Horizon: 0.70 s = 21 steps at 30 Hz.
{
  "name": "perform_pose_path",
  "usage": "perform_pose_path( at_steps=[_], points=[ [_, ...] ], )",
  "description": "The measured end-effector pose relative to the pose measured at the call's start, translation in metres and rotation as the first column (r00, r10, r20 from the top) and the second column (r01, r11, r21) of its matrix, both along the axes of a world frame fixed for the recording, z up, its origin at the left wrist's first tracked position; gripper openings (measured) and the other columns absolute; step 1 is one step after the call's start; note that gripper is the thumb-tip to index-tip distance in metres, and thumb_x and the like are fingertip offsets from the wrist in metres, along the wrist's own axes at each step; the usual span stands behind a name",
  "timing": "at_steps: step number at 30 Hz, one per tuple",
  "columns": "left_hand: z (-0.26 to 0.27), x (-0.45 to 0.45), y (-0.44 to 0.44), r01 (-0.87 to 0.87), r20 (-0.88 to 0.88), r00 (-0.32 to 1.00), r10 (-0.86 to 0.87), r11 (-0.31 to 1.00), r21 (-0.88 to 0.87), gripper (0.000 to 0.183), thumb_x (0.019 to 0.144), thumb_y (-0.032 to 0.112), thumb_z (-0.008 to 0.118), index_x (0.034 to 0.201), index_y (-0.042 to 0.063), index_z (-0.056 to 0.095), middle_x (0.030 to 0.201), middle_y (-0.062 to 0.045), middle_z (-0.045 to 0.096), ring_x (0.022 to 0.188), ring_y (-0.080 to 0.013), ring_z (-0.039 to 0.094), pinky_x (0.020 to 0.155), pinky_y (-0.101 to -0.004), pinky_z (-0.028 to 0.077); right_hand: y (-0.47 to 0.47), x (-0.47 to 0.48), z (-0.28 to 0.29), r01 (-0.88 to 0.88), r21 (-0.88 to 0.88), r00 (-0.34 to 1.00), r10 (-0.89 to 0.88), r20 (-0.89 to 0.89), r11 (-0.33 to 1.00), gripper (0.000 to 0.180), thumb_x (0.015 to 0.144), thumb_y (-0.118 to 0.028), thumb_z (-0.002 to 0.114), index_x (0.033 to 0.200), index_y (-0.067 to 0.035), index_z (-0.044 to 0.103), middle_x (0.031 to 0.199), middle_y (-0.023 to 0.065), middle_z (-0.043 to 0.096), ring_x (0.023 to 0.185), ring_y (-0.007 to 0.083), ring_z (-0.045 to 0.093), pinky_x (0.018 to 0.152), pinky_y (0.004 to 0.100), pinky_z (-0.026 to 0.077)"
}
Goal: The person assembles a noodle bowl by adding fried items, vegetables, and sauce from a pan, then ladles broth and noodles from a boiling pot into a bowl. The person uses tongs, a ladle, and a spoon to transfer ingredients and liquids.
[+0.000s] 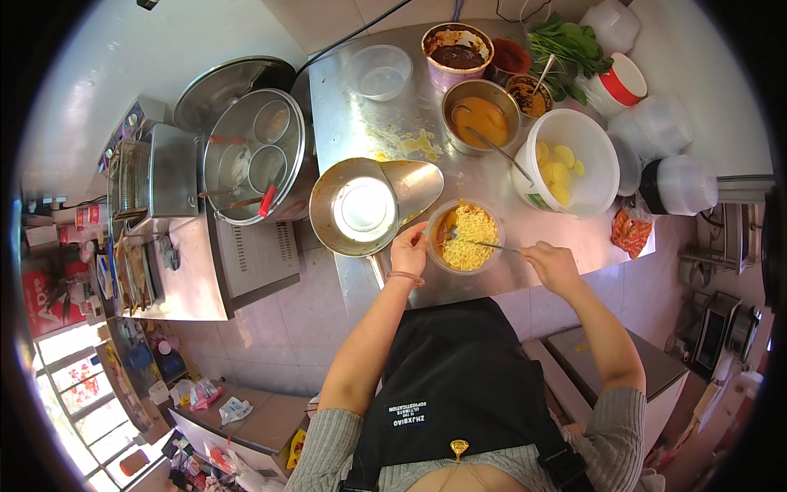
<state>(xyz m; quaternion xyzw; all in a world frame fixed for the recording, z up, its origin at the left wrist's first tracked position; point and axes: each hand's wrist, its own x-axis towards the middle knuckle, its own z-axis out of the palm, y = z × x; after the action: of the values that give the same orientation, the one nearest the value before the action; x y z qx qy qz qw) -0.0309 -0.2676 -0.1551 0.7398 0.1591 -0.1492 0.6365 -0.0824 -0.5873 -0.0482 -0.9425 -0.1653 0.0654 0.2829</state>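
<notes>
A clear plastic bowl (433,257) stands near the front edge of the steel table, holding yellow noodles (472,234) and a reddish-orange broth or sauce. My left hand (408,249) grips the bowl's left rim. From the right, my right hand (551,265) holds a thin metal utensil (501,247), whose far end goes into the noodles. Its buried tip is hidden, so its kind is unclear. Just left of the bowl sits a steel pan (321,212) with a wide spout and a handle toward me; a bright reflection shows inside.
Behind the bowl are a steel pot (447,98) of orange liquid with a ladle (499,152), and a white tub (605,138) of yellow slices. A sauce bucket (452,77), leafy greens (569,46) and an empty plastic bowl (381,71) stand farther back. A noodle cooker (298,160) with strainer baskets is left.
</notes>
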Motion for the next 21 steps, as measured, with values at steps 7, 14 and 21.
perform_pose_path(
  at_steps=[7, 14, 21],
  points=[
    [0.004, 0.000, 0.000, -0.011, -0.020, 1.000, 0.011, 1.000, 0.000, 0.028, 0.088, 0.000, 0.064, 0.115, 0.004, 0.070, 0.075, 0.001, 0.059, 0.066, -0.0073, 0.050, 0.061, -0.0244, 0.045, -0.007, 0.001, 0.003, 0.001, -0.043, 1.000, -0.001, -0.014, 0.999, 0.017, 0.087, -0.013, 0.066, 0.103, -0.013, 0.069, 0.081, 0.0070, 0.062, 0.068, 0.0287, 0.064, 0.059, 0.0384, 0.051],
    [0.008, 0.001, 0.000, -0.035, -0.091, 0.996, 0.025, 0.993, -0.116, 0.029, 0.090, 0.001, 0.063, 0.118, 0.003, 0.068, 0.076, 0.001, 0.059, 0.066, -0.0070, 0.050, 0.060, -0.0242, 0.045, -0.004, 0.010, 0.017, -0.097, 0.096, 0.995, 0.098, -0.006, 0.991, 0.019, 0.084, -0.011, 0.067, 0.103, -0.015, 0.069, 0.077, 0.0065, 0.059, 0.066, 0.0283, 0.061, 0.059, 0.0384, 0.050],
    [0.011, 0.003, 0.002, 0.045, -0.041, 0.998, -0.050, 0.991, -0.129, 0.031, 0.091, -0.003, 0.059, 0.121, 0.003, 0.066, 0.072, 0.002, 0.056, 0.062, -0.0073, 0.051, 0.058, -0.0237, 0.044, -0.009, 0.042, 0.005, -0.395, -0.250, 0.892, 0.434, 0.126, 0.884, 0.021, 0.084, -0.012, 0.065, 0.103, -0.019, 0.069, 0.075, 0.0054, 0.053, 0.065, 0.0268, 0.057, 0.056, 0.0382, 0.045]
  ],
)
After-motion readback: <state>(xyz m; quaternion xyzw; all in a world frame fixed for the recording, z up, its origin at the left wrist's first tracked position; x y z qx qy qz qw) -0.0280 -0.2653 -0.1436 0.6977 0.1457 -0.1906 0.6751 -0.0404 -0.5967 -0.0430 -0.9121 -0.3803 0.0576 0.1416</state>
